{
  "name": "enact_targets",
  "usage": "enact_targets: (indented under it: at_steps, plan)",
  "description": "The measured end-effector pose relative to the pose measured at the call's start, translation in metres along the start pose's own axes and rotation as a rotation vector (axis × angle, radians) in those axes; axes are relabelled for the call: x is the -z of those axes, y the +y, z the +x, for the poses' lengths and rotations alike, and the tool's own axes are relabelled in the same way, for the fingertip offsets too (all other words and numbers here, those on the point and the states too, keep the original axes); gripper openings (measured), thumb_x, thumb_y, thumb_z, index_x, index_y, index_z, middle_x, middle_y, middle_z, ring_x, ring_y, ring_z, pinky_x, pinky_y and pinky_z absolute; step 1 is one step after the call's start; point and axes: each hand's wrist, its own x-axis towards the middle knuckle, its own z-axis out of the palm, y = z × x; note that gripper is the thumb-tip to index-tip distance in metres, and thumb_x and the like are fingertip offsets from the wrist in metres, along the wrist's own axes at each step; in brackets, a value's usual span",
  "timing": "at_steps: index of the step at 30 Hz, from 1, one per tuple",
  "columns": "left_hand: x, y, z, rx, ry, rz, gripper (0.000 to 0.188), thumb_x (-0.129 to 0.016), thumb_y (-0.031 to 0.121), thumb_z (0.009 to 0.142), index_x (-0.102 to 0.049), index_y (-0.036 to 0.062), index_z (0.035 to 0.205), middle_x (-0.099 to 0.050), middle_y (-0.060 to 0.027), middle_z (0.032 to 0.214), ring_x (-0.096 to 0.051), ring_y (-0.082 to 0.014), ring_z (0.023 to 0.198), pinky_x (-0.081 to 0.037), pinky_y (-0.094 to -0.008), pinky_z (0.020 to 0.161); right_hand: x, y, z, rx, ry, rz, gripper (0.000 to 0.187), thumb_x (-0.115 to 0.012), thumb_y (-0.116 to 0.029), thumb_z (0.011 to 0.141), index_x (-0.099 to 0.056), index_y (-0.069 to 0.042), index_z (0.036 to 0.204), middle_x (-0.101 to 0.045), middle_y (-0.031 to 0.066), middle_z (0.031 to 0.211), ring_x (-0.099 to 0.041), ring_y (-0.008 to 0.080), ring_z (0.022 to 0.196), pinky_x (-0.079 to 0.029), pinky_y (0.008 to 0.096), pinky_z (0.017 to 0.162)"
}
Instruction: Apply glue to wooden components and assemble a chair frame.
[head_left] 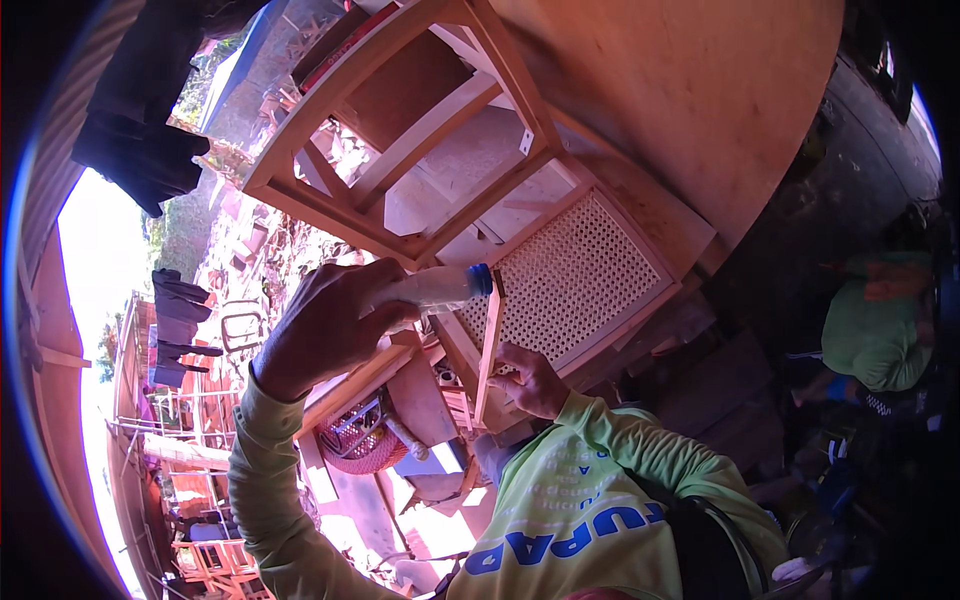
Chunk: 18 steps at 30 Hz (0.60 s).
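Note:
My left hand (pixel 335 318) is wrapped round a whitish plastic bottle (pixel 440 288) with a blue cap (pixel 482 280). The bottle lies nearly sideways, its capped end at the upper end of a narrow wooden strip (pixel 490 345); I cannot tell whether they touch. Lower down, my right hand (pixel 532 382) grips that strip between thumb and fingers. Just beyond both hands is a panel of woven cane (pixel 575 275) set in a wooden frame. An open wooden frame (pixel 400 160), like part of a chair, stands above the bottle.
A large curved wooden board (pixel 690 90) fills the upper right. Below my left hand sits a reddish woven basket (pixel 362 440) beside pieces of wood. Another person in a green top (pixel 875 330) is at the far right. Dark clothes (pixel 140 150) hang at the left.

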Motion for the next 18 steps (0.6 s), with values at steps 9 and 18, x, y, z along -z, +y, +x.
enact_targets:
  at_steps: [9,18]
  plan:
    - [-0.007,-0.005,-0.003,-0.026,0.013,-0.016,0.028,-0.078,0.018,0.087,-0.069,-0.0047,0.101,-0.072,-0.0223,0.086,-0.073,-0.0378,0.076,-0.056,-0.0419,0.070,-0.001,0.002,-0.004,-0.025,0.009,0.026,0.026,-0.065,0.006,0.095,-0.064,0.002,0.121,-0.060,0.0094,0.116,-0.064,0.0215,0.114,-0.062,0.0349,0.097]
    - [-0.014,-0.006,-0.005,-0.052,0.070,-0.027,0.022,-0.077,0.021,0.087,-0.067,0.0044,0.098,-0.070,-0.0204,0.079,-0.070,-0.0394,0.073,-0.055,-0.0460,0.066,-0.001,0.006,-0.004,-0.014,0.006,0.021,0.026,-0.065,0.006,0.095,-0.064,0.002,0.120,-0.061,0.0093,0.117,-0.064,0.0208,0.114,-0.062,0.0351,0.095]
